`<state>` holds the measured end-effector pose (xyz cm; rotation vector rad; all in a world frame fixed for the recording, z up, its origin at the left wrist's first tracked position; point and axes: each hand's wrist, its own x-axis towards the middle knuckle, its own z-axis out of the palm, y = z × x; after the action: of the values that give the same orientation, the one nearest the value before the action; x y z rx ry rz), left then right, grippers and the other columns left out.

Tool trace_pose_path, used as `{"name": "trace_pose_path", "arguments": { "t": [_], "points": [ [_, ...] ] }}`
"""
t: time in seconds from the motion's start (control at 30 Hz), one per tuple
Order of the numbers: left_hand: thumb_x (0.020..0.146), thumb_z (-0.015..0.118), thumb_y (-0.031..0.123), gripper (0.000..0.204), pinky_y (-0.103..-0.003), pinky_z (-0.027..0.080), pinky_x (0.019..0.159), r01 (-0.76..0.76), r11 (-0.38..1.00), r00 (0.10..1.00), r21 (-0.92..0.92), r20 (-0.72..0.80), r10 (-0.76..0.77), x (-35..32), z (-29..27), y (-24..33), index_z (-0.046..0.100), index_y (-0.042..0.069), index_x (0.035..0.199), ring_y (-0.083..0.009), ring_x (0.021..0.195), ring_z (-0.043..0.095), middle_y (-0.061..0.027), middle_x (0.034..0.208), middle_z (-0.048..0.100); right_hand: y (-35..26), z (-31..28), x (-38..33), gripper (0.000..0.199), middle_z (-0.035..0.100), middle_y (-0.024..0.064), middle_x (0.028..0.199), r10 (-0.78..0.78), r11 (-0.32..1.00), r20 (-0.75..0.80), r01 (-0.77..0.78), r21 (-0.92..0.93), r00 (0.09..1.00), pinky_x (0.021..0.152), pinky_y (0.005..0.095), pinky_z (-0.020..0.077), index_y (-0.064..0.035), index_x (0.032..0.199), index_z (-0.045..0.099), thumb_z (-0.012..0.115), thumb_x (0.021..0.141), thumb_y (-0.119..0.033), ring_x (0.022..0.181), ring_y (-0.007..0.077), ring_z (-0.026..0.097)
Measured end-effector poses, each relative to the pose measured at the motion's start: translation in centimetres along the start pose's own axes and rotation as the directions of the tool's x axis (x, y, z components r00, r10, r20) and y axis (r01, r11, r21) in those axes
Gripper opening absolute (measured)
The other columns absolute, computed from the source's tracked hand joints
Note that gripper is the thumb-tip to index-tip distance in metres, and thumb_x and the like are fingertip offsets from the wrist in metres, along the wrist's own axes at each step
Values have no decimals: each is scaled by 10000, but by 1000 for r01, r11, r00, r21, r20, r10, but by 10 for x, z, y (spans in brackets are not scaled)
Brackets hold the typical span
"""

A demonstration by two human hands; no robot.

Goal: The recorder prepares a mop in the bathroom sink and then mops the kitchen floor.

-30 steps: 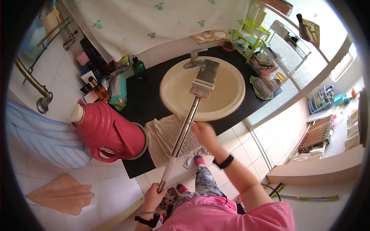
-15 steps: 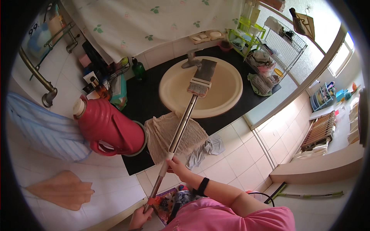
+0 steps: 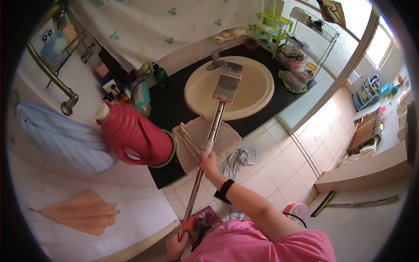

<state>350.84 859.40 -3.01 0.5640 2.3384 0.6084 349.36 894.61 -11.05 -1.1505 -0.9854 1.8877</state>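
Note:
Both my hands are closed on the pole of a flat mop [image 3: 217, 120]. Higher up, at a pale sleeve on the metal shaft, my right hand [image 3: 209, 165] wraps round it. Close to the lower end, just below a red collar, my left hand [image 3: 176, 247] grips the pole. The mop's grey pad [image 3: 225, 89] lies over the cream oval sink [image 3: 267, 88], its far end close to the faucet [image 3: 216, 61]. A whitish crossbar [image 3: 231, 74] spans the pad near that far end. Under the shaft, a beige cloth [image 3: 187, 139] drapes over the counter's front edge.
A red thermos jug [image 3: 135, 135] stands at the black counter's [image 3: 168, 114] left end. A green pump bottle [image 3: 160, 76] is behind it. A wire rack [image 3: 316, 39] sits at the right end. A grey cloth [image 3: 242, 156] hangs at the front; a squeegee [image 3: 349, 204] lies right.
My right hand has moved up the pole, toward the sink. The whitish crossbar has slid along the pad toward its far end. The view has shifted slightly.

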Motion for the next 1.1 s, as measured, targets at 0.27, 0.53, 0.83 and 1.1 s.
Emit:
{"name": "trace_pose_path", "arguments": {
  "t": [0.27,0.53,0.83,1.1],
  "points": [
    [779,656,417,486,-394,361,473,59,991,997,124,-56,-53,-41,-26,-39,519,-25,630,-209,461,449,-147,510,456,-32,6,18,194,445,65,655,137,990,73,-138,5,988,529,360,420,-48,932,369,472,949,-212,503,193,457],
    [852,587,405,457,-426,398,509,-90,995,995,41,-35,91,15,1,-29,559,-18,682,-396,574,555,-206,581,527,11,14,-21,237,464,59,610,39,976,22,-33,-217,999,474,319,406,-27,947,362,484,947,-230,517,174,506],
    [911,508,393,458,-416,413,519,-230,973,973,-20,-34,229,80,32,13,562,-13,708,-335,573,563,-185,594,551,57,22,-93,251,508,81,761,164,983,53,-159,-91,985,521,309,502,-27,968,343,517,931,-205,578,176,561],
    [881,550,375,413,-436,431,533,-188,981,981,40,-47,190,44,1,-6,584,-3,720,-396,620,582,-211,626,569,28,21,-49,216,496,80,720,141,987,51,-136,-80,989,520,352,474,-40,960,346,480,945,-209,563,183,529]
  ]
}}
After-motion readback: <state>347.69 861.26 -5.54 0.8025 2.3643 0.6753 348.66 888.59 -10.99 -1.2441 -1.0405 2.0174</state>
